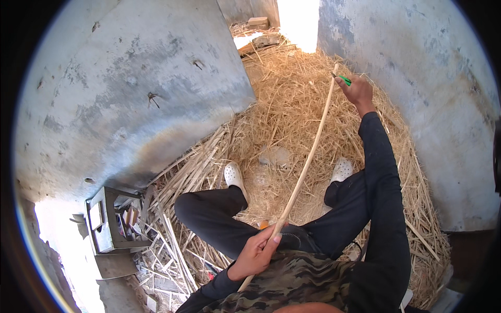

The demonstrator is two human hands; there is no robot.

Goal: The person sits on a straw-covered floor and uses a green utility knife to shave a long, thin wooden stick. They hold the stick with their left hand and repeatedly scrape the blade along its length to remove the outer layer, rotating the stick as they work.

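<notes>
A long, pale, peeled stick (311,156) runs slantwise from my lap up to the far right, bowing slightly. Close to my body, my left hand (254,255) is wrapped round its lower part. My right arm is stretched out, and my right hand (359,94) is closed on a small green-handled knife (343,80). The knife's dark blade meets the stick near its far end; the exact contact is too small to make out. A small orange thing (263,224) shows just beyond my left hand, partly covered.
Straw-like shavings (282,99) cover the floor around my pale clogs (234,176). Split strips (193,167) are heaped at the left, beside a wooden-framed box (112,221) holding odds and ends. Worn grey walls (135,78) stand on both sides, with a bright doorway (298,23) ahead.
</notes>
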